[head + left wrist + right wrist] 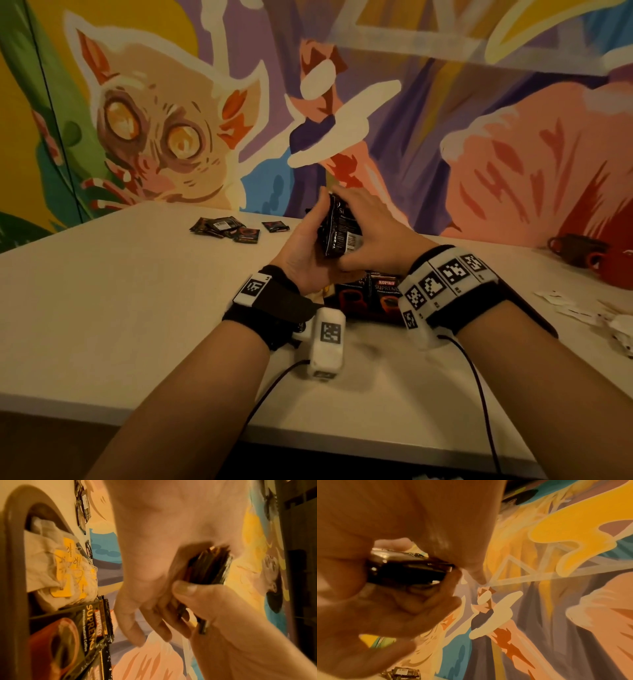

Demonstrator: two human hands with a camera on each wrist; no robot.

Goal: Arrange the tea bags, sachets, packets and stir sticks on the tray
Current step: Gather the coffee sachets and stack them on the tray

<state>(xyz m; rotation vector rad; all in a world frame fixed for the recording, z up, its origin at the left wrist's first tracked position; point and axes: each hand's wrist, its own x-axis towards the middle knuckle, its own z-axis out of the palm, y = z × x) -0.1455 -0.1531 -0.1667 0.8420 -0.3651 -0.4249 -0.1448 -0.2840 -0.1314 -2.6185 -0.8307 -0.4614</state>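
A stack of black coffee packets (339, 233) stands upright between both hands, above the tray. My left hand (305, 240) grips it from the left and my right hand (373, 222) grips it from the right and top. The left wrist view shows the stack (209, 566) edge-on, with the right thumb pressed on its lower edge. Below the hands, the dark tray (15, 561) holds tea bags with yellow tags (60, 568) and Kopiko Supremo packets (383, 294) laid side by side. Small black sachets (226, 229) lie loose on the table at the far left.
A brown mug (575, 250) and red mugs (613, 270) stand at the far right of the white table (137, 308). White paper sachets (582, 308) lie scattered in front of them. A painted wall runs close behind the table.
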